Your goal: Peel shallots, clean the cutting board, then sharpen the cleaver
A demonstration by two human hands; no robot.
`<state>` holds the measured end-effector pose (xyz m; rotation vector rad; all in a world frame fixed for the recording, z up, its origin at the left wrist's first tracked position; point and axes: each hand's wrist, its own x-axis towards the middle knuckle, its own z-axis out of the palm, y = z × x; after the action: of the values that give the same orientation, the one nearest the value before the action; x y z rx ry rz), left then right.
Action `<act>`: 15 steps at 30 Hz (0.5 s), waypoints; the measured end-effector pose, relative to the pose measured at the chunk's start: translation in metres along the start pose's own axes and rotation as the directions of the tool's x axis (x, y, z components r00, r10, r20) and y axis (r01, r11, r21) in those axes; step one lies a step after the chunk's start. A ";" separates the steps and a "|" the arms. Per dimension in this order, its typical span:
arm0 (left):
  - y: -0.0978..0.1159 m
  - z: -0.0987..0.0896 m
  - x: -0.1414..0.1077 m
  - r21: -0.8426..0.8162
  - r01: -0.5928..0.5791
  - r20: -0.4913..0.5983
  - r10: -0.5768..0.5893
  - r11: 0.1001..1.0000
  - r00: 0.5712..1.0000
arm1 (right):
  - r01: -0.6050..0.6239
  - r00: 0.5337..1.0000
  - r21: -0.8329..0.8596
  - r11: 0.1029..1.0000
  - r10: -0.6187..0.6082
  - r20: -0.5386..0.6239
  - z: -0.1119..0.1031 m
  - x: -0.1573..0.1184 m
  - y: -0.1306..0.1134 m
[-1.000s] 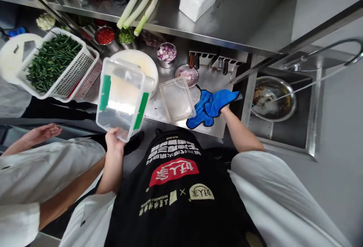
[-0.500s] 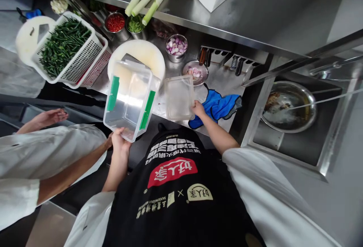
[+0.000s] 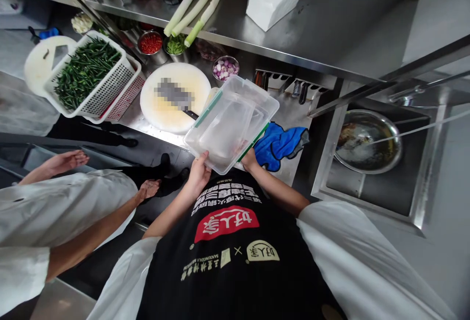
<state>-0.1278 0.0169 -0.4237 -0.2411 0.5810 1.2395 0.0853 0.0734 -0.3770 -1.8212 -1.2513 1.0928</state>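
A clear plastic container (image 3: 223, 119) with green clips along two sides is tilted in front of me, above the counter edge. My left hand (image 3: 199, 172) grips its near left corner, thumb over the rim. My right hand (image 3: 250, 160) is closed at the near right side, partly behind the container; the lid it held earlier is mostly hidden there. Left of the container is a round white cutting board (image 3: 150, 100) with a blurred-out cleaver, its dark handle (image 3: 191, 114) pointing toward the container.
White baskets hold green chilies (image 3: 86, 73). A bowl of shallots (image 3: 225, 69) stands behind the container, with a blue cloth (image 3: 281, 146) to its right. A metal basin (image 3: 368, 141) sits in the sink. Another person's hands (image 3: 150, 189) are at the left.
The container has moved right, off the cutting board and over the lid and the plate of cut shallots. The cleaver is now uncovered. My left hand has moved right with the container.
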 end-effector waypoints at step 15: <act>0.025 0.008 -0.016 -0.024 0.110 0.299 -0.098 0.994 0.949 | 0.027 1.000 0.219 0.975 -0.027 -0.003 0.010 -0.010 -0.017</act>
<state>-0.1526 0.0155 -0.4051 -0.1134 0.2795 1.1584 0.0676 0.0700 -0.3637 -1.6339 -1.1054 1.1667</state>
